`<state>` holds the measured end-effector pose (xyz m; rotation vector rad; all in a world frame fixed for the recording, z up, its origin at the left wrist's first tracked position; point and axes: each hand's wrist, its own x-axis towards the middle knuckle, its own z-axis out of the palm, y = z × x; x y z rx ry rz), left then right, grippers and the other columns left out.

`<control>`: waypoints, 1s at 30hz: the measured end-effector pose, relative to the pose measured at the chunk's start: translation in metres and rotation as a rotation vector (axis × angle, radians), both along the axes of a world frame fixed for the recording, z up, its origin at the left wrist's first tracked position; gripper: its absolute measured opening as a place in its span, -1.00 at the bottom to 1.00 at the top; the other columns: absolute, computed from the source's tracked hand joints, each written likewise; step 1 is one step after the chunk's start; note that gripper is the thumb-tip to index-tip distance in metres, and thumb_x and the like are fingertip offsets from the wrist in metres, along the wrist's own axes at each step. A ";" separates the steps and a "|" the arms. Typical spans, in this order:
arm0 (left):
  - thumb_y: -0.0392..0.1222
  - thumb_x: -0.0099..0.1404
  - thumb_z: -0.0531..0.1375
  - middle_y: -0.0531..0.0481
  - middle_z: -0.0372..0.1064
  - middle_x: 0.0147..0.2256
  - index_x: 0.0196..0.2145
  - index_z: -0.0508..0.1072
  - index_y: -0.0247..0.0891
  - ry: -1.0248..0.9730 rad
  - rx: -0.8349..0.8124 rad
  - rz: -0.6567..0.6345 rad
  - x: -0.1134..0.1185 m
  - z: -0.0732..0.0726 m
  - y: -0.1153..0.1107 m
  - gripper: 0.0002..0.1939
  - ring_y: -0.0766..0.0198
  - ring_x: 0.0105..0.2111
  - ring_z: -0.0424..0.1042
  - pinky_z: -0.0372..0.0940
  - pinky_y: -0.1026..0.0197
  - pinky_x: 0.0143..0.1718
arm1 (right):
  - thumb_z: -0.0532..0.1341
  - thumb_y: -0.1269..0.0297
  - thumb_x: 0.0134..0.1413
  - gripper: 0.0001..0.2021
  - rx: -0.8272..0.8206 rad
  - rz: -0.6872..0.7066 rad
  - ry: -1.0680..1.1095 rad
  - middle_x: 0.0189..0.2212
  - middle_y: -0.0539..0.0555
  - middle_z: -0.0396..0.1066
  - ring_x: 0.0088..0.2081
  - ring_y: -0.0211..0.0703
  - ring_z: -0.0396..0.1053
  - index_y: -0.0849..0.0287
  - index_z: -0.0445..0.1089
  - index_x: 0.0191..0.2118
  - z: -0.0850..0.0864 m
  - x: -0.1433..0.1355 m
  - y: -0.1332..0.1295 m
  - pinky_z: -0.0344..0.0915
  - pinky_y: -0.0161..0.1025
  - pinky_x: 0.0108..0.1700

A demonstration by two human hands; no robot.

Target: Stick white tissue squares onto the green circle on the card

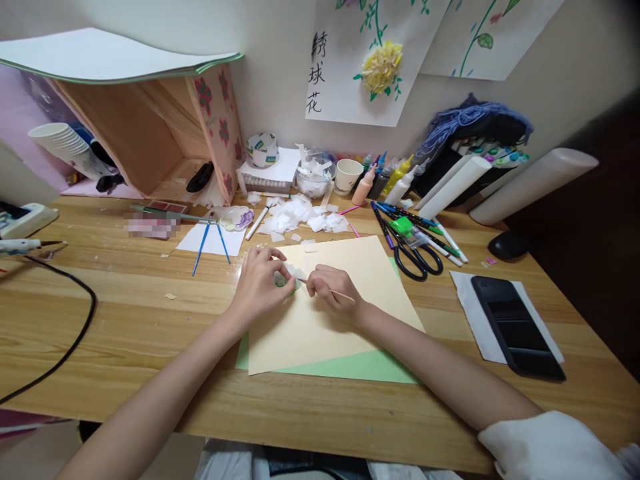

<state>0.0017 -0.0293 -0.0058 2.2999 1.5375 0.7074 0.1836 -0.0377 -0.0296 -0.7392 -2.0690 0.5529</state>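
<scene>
My left hand (261,283) rests at the left side of a cream sheet of paper (345,347), thumb and index finger closed around a small green and white piece (281,281). Its full shape is hidden by the fingers. A white paper scrap (297,272) sits beside those fingertips. My right hand (333,290) grips a thin brush (343,295), with its tip pointing left at the piece near my left thumb. Beneath the cream sheet lies a green sheet (350,368), showing along the front edge.
Torn white paper scraps (300,217) lie behind the sheets, near a bowl (315,175) and paper cup (349,177). Black scissors (413,260) and pens lie to the right, beyond them a dark phone (517,327). Blue brushes (201,249) and an open box (145,133) stand left.
</scene>
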 end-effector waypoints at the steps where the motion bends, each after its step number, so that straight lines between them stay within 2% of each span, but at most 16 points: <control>1: -0.16 0.07 0.22 -0.03 0.36 -0.21 -0.53 0.46 -0.21 -0.002 0.000 -0.002 0.000 0.001 0.000 -0.90 0.11 -0.16 0.21 0.17 0.04 -0.09 | -0.21 0.24 0.33 -0.58 -0.015 0.001 -0.001 -0.62 0.00 0.24 -0.53 -0.25 0.16 0.13 0.17 -0.53 0.000 0.000 0.000 0.13 -0.27 -0.39; 5: -0.09 0.16 0.16 -0.03 0.35 -0.28 -0.40 0.39 -0.21 -0.037 0.003 0.036 -0.002 0.003 0.001 -0.86 0.12 -0.18 0.23 0.16 0.06 -0.11 | -0.19 0.21 0.33 -0.58 -0.073 0.021 -0.007 -0.60 0.00 0.24 -0.50 -0.24 0.18 0.14 0.18 -0.52 -0.001 -0.001 0.002 0.14 -0.27 -0.37; 8: -0.10 0.25 0.05 -0.04 0.32 -0.31 -0.38 0.31 -0.22 -0.131 -0.010 0.169 -0.009 -0.003 0.008 -0.84 0.14 -0.20 0.27 0.17 0.09 -0.15 | -0.19 0.19 0.33 -0.58 -0.109 0.028 -0.017 -0.59 0.00 0.24 -0.49 -0.24 0.18 0.14 0.18 -0.52 -0.002 -0.001 0.002 0.14 -0.27 -0.35; 12: -0.11 0.31 -0.04 -0.05 0.32 -0.31 -0.33 0.26 -0.21 -0.305 -0.120 0.344 -0.018 -0.017 0.017 -0.83 0.18 -0.27 0.32 0.21 0.12 -0.22 | -0.19 0.17 0.32 -0.57 -0.162 0.021 -0.024 -0.60 0.00 0.21 -0.49 -0.23 0.19 0.13 0.16 -0.54 -0.004 -0.002 0.002 0.15 -0.26 -0.34; 15: -0.10 0.32 -0.05 -0.06 0.34 -0.30 -0.33 0.25 -0.21 -0.313 -0.127 0.353 -0.019 -0.022 0.021 -0.82 0.16 -0.25 0.32 0.20 0.10 -0.19 | -0.21 0.14 0.32 -0.54 -0.232 -0.024 0.001 -0.64 -0.02 0.17 -0.53 -0.24 0.18 0.12 0.13 -0.59 0.001 -0.006 0.003 0.16 -0.26 -0.36; 18: -0.11 0.32 -0.05 -0.06 0.34 -0.32 -0.35 0.25 -0.21 -0.288 -0.102 0.346 -0.018 -0.022 0.021 -0.82 0.15 -0.24 0.33 0.19 0.10 -0.20 | -0.20 0.06 0.30 -0.48 -0.387 -0.087 0.028 -0.73 -0.05 0.14 -0.59 -0.26 0.19 0.12 0.10 -0.66 0.012 -0.016 0.010 0.18 -0.27 -0.38; 21: -0.13 0.32 -0.06 -0.06 0.34 -0.33 -0.36 0.25 -0.21 -0.267 -0.091 0.340 -0.017 -0.021 0.020 -0.82 0.15 -0.26 0.32 0.19 0.11 -0.22 | -0.16 -0.03 0.26 -0.44 -0.583 -0.145 0.051 -0.83 -0.09 0.11 -0.69 -0.29 0.18 0.13 0.13 -0.68 0.022 -0.028 0.027 0.20 -0.31 -0.46; 25: -0.14 0.32 -0.07 -0.05 0.31 -0.35 -0.40 0.22 -0.21 -0.223 -0.070 0.327 -0.017 -0.021 0.019 -0.82 0.16 -0.31 0.31 0.18 0.13 -0.27 | -0.12 -0.07 0.23 -0.43 -0.760 -0.219 0.009 -0.92 -0.07 0.10 -0.76 -0.27 0.18 0.12 0.11 -0.72 0.028 -0.042 0.051 0.18 -0.30 -0.55; 27: -0.15 0.32 -0.07 -0.05 0.29 -0.36 -0.41 0.20 -0.20 -0.211 -0.062 0.318 -0.017 -0.021 0.019 -0.82 0.17 -0.31 0.31 0.18 0.14 -0.28 | -0.10 -0.06 0.23 -0.42 -0.768 -0.215 -0.020 -0.92 -0.06 0.12 -0.77 -0.26 0.19 0.12 0.12 -0.74 0.029 -0.043 0.055 0.19 -0.30 -0.55; 30: -0.17 0.32 -0.07 -0.05 0.29 -0.34 -0.40 0.19 -0.20 -0.211 -0.061 0.310 -0.017 -0.022 0.020 -0.84 0.18 -0.30 0.31 0.19 0.14 -0.27 | -0.09 -0.05 0.23 -0.43 -0.660 -0.192 -0.003 -0.89 -0.06 0.15 -0.74 -0.28 0.21 0.13 0.14 -0.73 0.031 -0.036 0.046 0.21 -0.29 -0.51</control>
